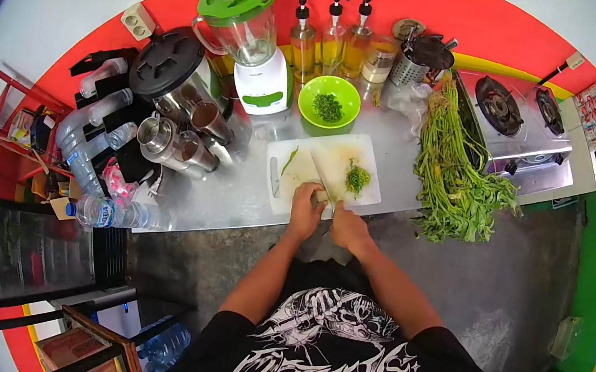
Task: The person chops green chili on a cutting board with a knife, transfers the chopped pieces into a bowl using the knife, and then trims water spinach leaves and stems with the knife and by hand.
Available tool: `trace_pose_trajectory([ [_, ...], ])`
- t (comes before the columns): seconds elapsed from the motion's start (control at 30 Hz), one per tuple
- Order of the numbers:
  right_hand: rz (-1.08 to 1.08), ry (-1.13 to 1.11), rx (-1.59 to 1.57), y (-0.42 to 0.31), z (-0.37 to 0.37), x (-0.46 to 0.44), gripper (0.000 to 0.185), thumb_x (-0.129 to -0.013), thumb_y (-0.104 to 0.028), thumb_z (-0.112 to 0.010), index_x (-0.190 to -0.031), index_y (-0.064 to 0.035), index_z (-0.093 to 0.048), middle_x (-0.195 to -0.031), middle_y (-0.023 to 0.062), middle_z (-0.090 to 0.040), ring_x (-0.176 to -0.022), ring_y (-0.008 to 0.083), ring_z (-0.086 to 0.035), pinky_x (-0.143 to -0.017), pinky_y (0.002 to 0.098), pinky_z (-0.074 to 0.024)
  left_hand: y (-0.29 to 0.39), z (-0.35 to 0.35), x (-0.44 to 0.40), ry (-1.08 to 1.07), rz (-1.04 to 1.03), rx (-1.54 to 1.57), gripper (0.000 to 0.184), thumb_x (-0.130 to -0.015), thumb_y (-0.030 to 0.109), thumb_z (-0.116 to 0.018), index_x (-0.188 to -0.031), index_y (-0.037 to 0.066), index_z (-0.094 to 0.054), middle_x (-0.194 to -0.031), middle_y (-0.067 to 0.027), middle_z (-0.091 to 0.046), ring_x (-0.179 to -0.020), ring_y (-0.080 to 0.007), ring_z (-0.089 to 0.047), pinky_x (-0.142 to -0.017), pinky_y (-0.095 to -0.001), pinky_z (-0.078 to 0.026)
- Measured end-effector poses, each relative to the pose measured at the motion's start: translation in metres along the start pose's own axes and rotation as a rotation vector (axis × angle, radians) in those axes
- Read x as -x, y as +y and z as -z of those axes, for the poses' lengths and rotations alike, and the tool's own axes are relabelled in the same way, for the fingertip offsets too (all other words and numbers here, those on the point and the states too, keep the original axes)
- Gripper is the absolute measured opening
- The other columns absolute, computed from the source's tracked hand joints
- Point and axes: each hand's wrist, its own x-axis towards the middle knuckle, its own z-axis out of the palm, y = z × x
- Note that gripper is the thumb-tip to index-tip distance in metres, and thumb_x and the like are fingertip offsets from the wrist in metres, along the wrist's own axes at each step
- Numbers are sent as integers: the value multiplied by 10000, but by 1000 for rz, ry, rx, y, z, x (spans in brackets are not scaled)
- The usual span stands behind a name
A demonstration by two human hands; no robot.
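Note:
My right hand [348, 227] is closed round the handle of a knife [324, 177], whose blade points up and left over a white cutting board [282, 198]. Beside it my left hand [306, 209] has its fingers bent together at the board's front edge, pressing on something small and green that is mostly hidden. Chopped greens [357, 179] lie in a small pile right of the blade. A single green piece [290, 159] rests at the board's left. Behind the board stands a green bowl [345, 119] with chopped greens in it.
A blender [262, 80], pump bottles [331, 43] and a jar [378, 62] line the back. Leafy stalks [446, 159] lie right, beside a gas stove [525, 132]. Metal pitchers [187, 149] and a water bottle [110, 213] stand or lie left.

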Motion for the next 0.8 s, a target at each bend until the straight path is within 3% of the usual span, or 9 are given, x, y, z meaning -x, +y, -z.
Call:
trace_pose_trajectory([
  [0.17,-59,18,-11,-4,-7,2,532,-873,-175,-660,-1277,59,-405,-1048,304,-669,-1003,472,-662,-852,549,-533,1,-1,0,69,-23,-54,406,-740,-59,-770,-1085,40,-577,-1170,-166,-491,-1118,-341,-533,-972,-399,-436],
  [0.37,-16,-38,-30,-3,8,-1,532,-880,-176,-637,-1300,57,-408,-1081,322,-661,-1010,480,-660,-862,551,-532,-16,0,0,-32,-21,-58,240,-731,-27,-783,-921,22,-645,-1153,-167,-482,-1073,-329,-540,-967,-392,-436],
  [0.43,-32,35,-54,-3,0,8,485,-872,-187,-658,-1237,39,-433,-1048,316,-663,-1003,483,-658,-856,556,-530,-20,0,0,-29,-53,-50,171,-743,-22,-771,-869,9,-661,-1149,-161,-483,-1056,-315,-541,-952,-383,-442],
  [0.8,4,28,-66,2,4,6,403,-880,-176,-646,-1167,39,-463,-1038,333,-662,-977,488,-663,-836,568,-528,-17,0,3,-33,-200,-85,211,-762,4,-697,-969,-19,-659,-1145,-175,-489,-1072,-345,-511,-971,-418,-423],
])
